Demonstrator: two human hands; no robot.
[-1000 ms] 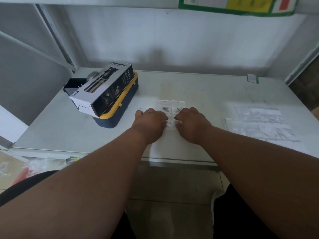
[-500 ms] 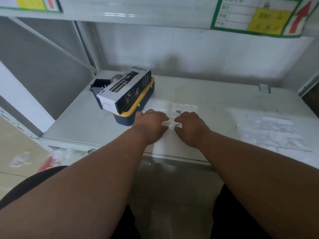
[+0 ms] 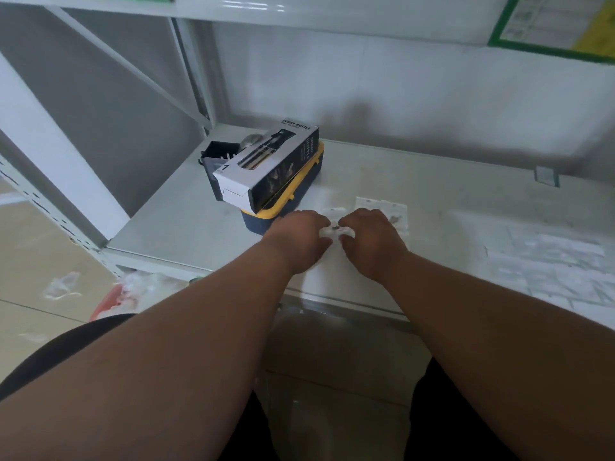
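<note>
On the pale shelf top [image 3: 449, 181] lies a strip of small clear plastic bags [image 3: 382, 207] with tiny dark parts inside. My left hand [image 3: 299, 239] and my right hand [image 3: 372, 242] sit side by side at its near end. Between them they pinch one small clear bag [image 3: 334, 230], fingers curled over it. The bag's lower part is hidden under my knuckles.
A black-and-white spray bottle box [image 3: 266, 168] lies on a blue and yellow case [image 3: 299, 191] at the left, close to my left hand. A sheet of more clear bags [image 3: 549, 261] covers the right side. Shelf uprights [image 3: 196, 71] stand at the back left.
The camera has swung left, so everything sits further right in view. Both hands stay together on the small bag, now a little closer to the blue and yellow case.
</note>
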